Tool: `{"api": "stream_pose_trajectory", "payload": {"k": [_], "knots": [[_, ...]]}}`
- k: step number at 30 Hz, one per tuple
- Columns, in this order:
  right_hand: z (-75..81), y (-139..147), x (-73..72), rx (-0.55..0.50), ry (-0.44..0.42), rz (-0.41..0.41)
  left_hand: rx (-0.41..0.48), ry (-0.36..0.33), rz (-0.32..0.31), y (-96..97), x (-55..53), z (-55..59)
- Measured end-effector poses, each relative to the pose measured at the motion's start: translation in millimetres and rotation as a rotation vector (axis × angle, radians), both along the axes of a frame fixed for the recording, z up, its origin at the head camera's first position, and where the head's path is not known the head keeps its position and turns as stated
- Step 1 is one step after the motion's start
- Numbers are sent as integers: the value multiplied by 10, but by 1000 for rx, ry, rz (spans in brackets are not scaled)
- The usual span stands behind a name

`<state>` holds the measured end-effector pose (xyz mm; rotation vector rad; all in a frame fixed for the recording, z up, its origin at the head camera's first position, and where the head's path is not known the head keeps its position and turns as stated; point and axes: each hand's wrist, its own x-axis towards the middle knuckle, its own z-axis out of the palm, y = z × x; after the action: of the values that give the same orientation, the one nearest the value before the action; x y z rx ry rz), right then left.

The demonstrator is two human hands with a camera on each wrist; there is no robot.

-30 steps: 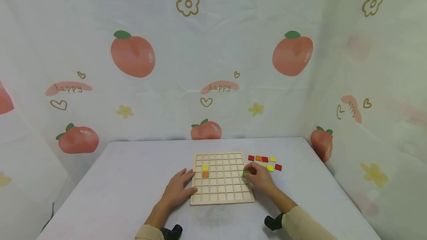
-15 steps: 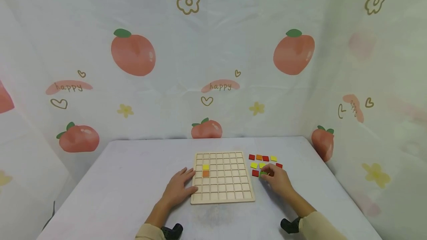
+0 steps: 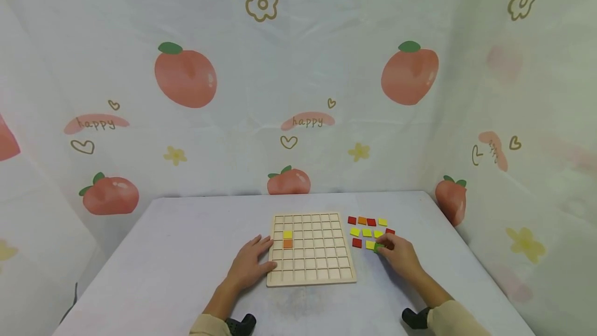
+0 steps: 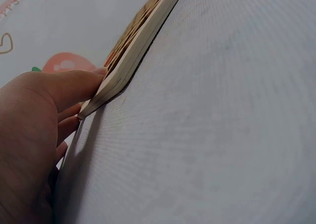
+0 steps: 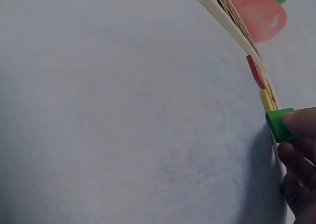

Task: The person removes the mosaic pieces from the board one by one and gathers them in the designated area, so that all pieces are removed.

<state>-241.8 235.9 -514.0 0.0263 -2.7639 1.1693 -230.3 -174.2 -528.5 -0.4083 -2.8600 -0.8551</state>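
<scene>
My right hand (image 3: 402, 257) pinches a green square tile (image 5: 280, 125) between thumb and fingers, close over the table at the near end of the loose tiles. In the head view a yellow tile (image 3: 370, 245) lies just left of it, with a red tile (image 3: 356, 243) beyond. My left hand (image 3: 249, 263) rests at the left edge of a wooden grid board (image 3: 311, 282), its fingers spread and fairly straight; the left wrist view has the thumb (image 4: 74, 88) along the board's rim. Two tiles sit in the grid, a yellow one (image 3: 287, 234) above an orange one (image 3: 287, 243).
Right of the board, several red, yellow and orange tiles lie in rough rows, among them an orange tile (image 3: 361, 221) in the back row. A white table (image 3: 196, 242) carries everything. Behind it hangs a fruit-patterned curtain (image 3: 233, 159).
My right hand has carried the green tile rightward, from the board's right edge to beside the near row of loose tiles. The left hand and board have stayed in place.
</scene>
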Motion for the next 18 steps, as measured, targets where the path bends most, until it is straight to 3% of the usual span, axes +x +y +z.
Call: {"api": "stream_pose_trajectory", "payload": {"k": [18], "knots": [[44, 78, -72, 27, -27, 2, 7, 4, -3, 4, 9, 17]]}}
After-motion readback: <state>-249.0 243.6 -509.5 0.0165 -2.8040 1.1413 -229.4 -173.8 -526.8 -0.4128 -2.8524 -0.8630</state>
